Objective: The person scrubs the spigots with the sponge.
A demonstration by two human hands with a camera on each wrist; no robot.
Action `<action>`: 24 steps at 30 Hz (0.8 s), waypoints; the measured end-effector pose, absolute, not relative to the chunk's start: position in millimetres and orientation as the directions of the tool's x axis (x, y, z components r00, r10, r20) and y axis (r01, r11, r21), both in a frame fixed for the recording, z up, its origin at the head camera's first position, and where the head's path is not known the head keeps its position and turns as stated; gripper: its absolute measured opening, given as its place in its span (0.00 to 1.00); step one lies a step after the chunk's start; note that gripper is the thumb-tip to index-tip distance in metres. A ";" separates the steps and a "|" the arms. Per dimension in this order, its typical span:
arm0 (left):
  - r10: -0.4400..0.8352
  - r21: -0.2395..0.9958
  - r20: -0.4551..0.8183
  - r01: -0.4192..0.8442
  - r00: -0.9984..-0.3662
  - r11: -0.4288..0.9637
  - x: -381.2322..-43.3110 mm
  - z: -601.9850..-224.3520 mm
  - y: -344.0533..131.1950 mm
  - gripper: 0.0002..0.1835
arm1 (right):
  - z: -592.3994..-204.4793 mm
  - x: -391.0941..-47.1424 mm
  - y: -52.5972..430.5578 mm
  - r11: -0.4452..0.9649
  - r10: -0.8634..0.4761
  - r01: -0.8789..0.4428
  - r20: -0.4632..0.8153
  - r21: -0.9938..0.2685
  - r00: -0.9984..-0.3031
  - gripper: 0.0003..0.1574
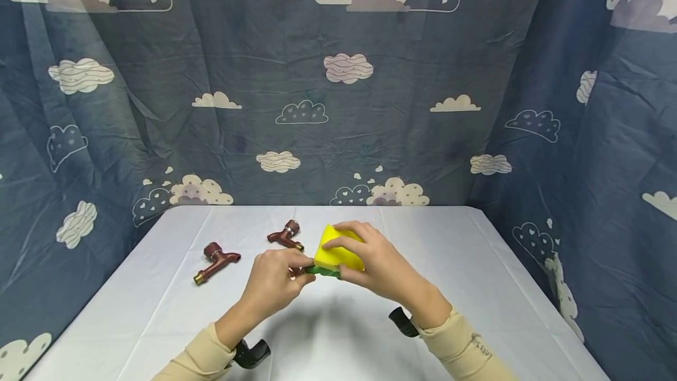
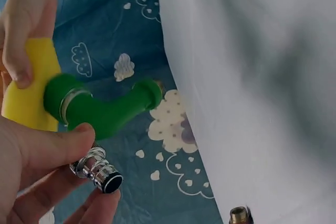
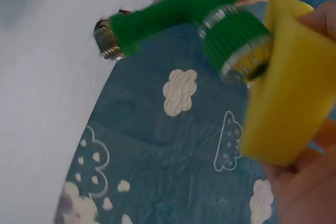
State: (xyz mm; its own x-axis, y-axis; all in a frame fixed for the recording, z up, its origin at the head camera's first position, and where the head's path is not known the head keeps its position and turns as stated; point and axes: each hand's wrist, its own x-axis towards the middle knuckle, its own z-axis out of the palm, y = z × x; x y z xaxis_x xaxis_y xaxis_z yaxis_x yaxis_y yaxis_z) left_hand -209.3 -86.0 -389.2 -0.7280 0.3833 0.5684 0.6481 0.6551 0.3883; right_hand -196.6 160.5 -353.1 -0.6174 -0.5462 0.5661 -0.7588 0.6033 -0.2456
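My left hand (image 1: 272, 281) pinches a green tap (image 2: 105, 114) by its chrome nozzle (image 2: 97, 169), thumb on one side and fingers on the other. The tap is raised over the white table, its threaded inlet (image 3: 107, 40) pointing away from the hand. In my right hand (image 1: 378, 260) is a yellow sponge (image 3: 294, 85), gripped between thumb and fingers. One face of the sponge is right at the tap's round green knob (image 3: 236, 38). The head view shows only a small part of the tap, below the sponge.
Two brown taps with brass ends lie on the white table (image 1: 476, 287): one tap (image 1: 219, 262) left of my hands, another tap (image 1: 285, 235) farther back. A dark red piece shows partly behind my left fingers. Blue cloud-print cloth (image 1: 254, 63) hangs behind and beside the table.
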 end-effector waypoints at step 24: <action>0.306 0.784 0.536 0.599 -0.787 0.166 -219.7 -396.2 -95.4 0.14 | -355.0 -198.0 179.3 0.085 -0.361 -0.395 0.341 -0.915 -0.868 0.26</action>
State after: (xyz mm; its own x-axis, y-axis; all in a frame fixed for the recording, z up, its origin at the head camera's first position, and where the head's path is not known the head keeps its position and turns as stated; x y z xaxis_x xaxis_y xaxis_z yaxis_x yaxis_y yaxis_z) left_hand -219.7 -95.4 -396.2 -0.7868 0.3061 0.5360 0.5985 0.1664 0.7836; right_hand -198.0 179.3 -355.0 -0.8677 -0.3615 0.3411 -0.3949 0.0848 -0.9148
